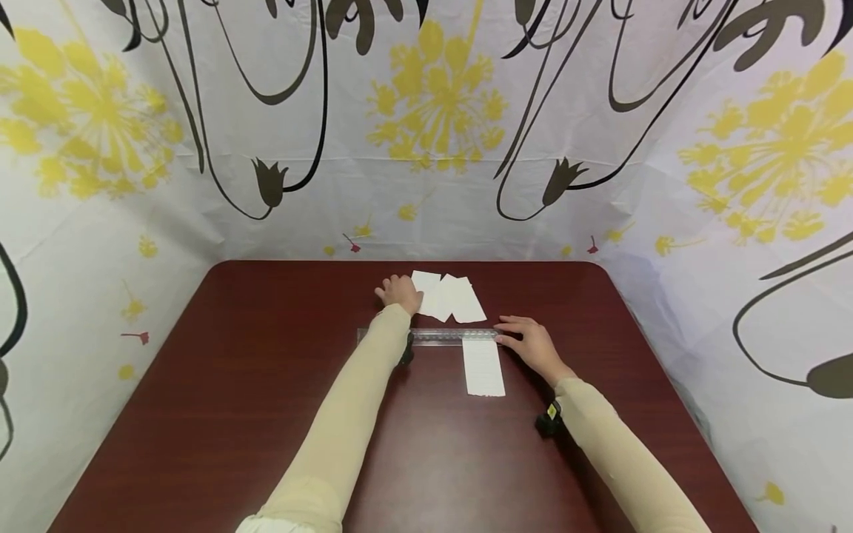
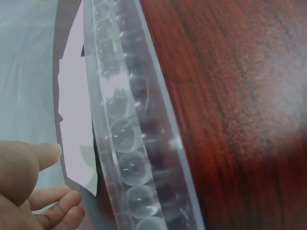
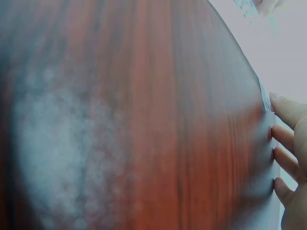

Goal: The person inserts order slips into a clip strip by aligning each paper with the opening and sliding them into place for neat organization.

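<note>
In the head view my left hand [image 1: 400, 293] is at the left edge of several overlapping white paper pieces [image 1: 468, 302], its fingers loosely bent. The left wrist view shows the thumb and fingers beside the paper [image 2: 76, 124], with no grip on it visible. A clear plastic ruler [image 1: 440, 337] with a row of round bumps lies crosswise below the pieces, partly under my left forearm. Its right part meets the top of a white paper strip [image 1: 483, 368]. My right hand [image 1: 533, 346] rests at the ruler's right end, thumb touching it, other fingers extended and spread.
Everything lies on a dark red-brown wooden table [image 1: 233, 370] with rounded far corners. A patterned white cloth [image 1: 440, 207] hangs behind it and along both sides. Black wrist cameras, such as the right one [image 1: 549, 422], sit under the wrists.
</note>
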`<state>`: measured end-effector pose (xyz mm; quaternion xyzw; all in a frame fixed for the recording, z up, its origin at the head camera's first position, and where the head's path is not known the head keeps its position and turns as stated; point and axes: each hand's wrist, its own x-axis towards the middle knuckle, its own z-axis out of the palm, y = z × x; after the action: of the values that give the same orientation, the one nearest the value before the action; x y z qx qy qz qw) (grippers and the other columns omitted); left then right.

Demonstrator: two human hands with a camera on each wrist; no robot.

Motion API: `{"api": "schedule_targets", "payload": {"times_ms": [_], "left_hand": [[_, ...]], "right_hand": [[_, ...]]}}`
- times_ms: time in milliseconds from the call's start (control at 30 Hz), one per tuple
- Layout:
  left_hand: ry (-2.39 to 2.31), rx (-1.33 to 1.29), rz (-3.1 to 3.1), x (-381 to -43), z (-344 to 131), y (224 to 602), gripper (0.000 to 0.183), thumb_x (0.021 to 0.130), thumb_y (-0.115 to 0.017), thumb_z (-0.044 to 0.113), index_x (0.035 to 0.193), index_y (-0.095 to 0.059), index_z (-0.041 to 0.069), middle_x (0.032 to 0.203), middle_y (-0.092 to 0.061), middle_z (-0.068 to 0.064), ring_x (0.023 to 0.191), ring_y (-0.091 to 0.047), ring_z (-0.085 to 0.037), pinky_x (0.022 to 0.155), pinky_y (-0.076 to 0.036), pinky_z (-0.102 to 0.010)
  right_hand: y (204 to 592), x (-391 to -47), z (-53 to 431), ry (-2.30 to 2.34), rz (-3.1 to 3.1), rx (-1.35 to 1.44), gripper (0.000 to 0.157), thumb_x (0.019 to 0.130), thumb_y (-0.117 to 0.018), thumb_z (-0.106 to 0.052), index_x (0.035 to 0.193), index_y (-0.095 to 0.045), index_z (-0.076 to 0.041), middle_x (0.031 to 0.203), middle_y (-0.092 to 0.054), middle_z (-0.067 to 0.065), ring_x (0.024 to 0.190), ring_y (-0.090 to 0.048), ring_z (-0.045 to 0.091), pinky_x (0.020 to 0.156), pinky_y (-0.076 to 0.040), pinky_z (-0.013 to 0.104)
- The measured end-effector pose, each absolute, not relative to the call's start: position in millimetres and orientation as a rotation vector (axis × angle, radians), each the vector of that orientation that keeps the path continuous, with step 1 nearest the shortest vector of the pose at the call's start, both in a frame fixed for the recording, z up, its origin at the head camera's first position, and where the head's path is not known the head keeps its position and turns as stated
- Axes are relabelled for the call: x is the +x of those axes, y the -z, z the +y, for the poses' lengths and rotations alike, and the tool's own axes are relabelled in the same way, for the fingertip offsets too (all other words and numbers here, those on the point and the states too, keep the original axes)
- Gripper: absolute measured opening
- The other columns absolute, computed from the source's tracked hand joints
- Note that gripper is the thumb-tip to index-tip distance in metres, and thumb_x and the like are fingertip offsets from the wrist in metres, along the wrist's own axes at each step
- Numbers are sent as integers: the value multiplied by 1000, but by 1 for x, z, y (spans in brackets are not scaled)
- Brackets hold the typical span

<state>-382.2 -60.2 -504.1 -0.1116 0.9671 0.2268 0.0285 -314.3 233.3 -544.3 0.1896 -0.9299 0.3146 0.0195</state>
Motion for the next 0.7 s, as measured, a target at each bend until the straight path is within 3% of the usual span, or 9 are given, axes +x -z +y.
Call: {"api": "schedule_targets", "payload": {"times_ms": [567,700], "left_hand": [[-659,-415,2982,-395,-53,509,30,96,-63,35,93,-71,6,119,-63,-16,118,-51,-35,101,-32,-52],[-664,-454,2979,-393,-51,509,36,94,-65,41,99,-71,6,122,-63,-17,119,-51,-35,100,-32,-52]], "right_hand": [[544,-313,234,-988,-2874,597,37,93,-69,-30,125,-70,-13,143,-58,10,138,-46,34,112,-38,58],[544,-313,235,-986,-2873,592,37,93,-69,-30,125,-70,-13,144,-58,9,139,-46,34,112,-38,58]]}}
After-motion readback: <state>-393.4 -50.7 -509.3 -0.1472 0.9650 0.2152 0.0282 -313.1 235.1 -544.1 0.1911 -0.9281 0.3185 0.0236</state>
